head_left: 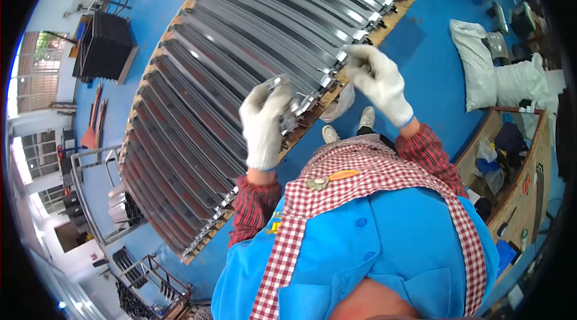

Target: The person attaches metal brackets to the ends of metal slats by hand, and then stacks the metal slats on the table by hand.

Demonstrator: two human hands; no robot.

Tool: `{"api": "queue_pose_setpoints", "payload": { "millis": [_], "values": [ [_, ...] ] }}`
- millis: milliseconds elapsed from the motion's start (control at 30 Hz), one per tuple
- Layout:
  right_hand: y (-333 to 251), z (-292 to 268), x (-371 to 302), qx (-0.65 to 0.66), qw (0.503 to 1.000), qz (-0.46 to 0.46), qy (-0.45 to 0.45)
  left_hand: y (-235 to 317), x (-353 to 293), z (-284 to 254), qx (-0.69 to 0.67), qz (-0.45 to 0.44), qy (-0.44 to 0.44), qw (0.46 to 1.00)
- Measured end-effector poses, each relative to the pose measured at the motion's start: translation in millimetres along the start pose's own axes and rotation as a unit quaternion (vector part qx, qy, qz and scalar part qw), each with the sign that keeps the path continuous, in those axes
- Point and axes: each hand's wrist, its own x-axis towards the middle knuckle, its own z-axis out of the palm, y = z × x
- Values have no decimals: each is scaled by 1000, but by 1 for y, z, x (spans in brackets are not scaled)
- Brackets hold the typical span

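1. Landmark: wide stack of long dark grey ribbed metal profiles (240,55) lying side by side on a wooden pallet edge (312,112), above a blue floor (421,67).
2. Left hand (264,124), in a white knit glove, fingers curled round a small shiny metal fitting (287,103) at the near ends of the profiles; pinch looks closed on it.
3. Right hand (377,79), white knit glove, fingers bunched together at the profile ends further along the stack; what it grips cannot be told.
4. A clear plastic bag (339,103) hangs just off the pallet edge, between the 2 hands.
5. White filled sacks (493,73) lie well apart from the stack, on the person's right.
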Motion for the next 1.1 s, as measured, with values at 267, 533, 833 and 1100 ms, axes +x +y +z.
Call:
{"api": "queue_pose_setpoints", "payload": {
  "millis": [267, 533, 833, 1100],
  "values": [
    [-30, 25, -10, -23, 962, -267, -59, -24, 13, 42, -167, -29, -81, 982],
    [5, -1, 4, -39, 958, -252, 129, -46, 20, 42, -164, -86, -122, 975],
    [106, -55, 48, -369, 905, -109, 183, -44, 17, 50, -173, -71, -116, 975],
    [111, -55, 63, -434, 874, -114, 186, -43, 18, 48, -165, -48, -114, 979]
  ]
}}
